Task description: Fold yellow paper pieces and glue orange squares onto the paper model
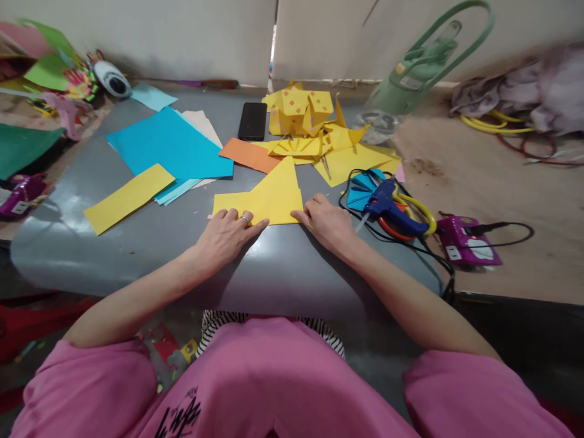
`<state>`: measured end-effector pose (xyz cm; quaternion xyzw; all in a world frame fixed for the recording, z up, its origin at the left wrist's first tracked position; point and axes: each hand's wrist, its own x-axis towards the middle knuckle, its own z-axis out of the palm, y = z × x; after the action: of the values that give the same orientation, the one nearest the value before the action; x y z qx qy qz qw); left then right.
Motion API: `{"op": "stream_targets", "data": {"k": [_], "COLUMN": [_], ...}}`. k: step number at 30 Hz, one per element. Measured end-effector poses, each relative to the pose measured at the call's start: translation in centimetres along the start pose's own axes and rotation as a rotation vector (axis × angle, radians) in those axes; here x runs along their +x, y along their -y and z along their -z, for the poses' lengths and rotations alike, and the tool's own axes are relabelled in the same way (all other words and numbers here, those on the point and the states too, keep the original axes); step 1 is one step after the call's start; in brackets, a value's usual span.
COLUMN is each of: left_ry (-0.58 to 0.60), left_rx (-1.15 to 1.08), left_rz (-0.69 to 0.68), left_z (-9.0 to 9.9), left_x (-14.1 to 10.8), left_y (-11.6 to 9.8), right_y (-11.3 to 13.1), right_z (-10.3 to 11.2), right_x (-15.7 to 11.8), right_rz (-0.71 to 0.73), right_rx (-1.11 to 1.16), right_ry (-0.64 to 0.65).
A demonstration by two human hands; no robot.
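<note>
No wording was legible with certainty. Black script on the pink shirt (274, 383), at seven o'clock, was too distorted to read; the pale label on the green bottle (399, 85), between one and two o'clock, bore print too small to be made out.

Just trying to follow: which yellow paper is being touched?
The folded sheet under the left hand and right hand; neither touches the yellow strip or yellow pieces behind.

At twelve o'clock, the folded sheet (276, 191) is smooth, matt yellow paper; the tabletop (150, 261) beneath looks smooth and glossy. At one o'clock, the bottle (404, 82) has a smooth green finish.
</note>
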<state>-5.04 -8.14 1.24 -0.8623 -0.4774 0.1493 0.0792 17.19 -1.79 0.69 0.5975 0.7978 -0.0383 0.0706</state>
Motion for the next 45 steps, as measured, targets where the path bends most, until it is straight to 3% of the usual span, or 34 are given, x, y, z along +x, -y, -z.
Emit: {"op": "stream_targets", "data": {"k": [2, 5, 8, 10, 12, 16, 26, 38, 45], "left_ry": [-0.034, -0.088, -0.097, -0.089, -0.083, -0.08, -0.112, -0.104, -0.143], "left_rx": [-0.02, -0.058, -0.081, -0.089, -0.099, -0.103, -0.057, -0.086, -0.12], "left_rz": [0.009, -0.029, -0.055, -0.055, -0.047, -0.044, -0.053, -0.035, -0.003], "left_z": [0.0, -0.3, -0.6, -0.7, -0.7, -0.6, -1.1, -1.3, -2.1], "left_x": [0.0, 0.1, 0.1, 0.1, 0.0, -0.2, -0.3, -0.2, -2.2], "left_y": [-0.2, -0.1, 0.1, 0.2, 0.2, 0.0, 0.0, -0.2, 0.8], "right_y": [-0.6, -1.3, -0.7, 0.4, 1.4, 2.2, 2.3, -1.7, -1.8], "right_z": [0.3, 0.5, -0.5, -1.7, -2.9, -4.0, -3.8, -4.1, -3.7], "right_x": [-0.1, -0.8, -2.2, -3.2, -3.9, -4.3, -4.3, -5.5, -5.6], "right_rz": [0.006, 0.052, 0.305, 0.51, 0.602, 0.582, 0.595, 0.423, 0.401], "right_rx": [0.058, 0.112, 0.087, 0.051, 0.028, -0.005, 0.004, -0.032, -0.044], "right_ry": [-0.045, -0.26, -0.388, -0.369, -0.36, -0.38, -0.355, -0.401, -0.372]}}
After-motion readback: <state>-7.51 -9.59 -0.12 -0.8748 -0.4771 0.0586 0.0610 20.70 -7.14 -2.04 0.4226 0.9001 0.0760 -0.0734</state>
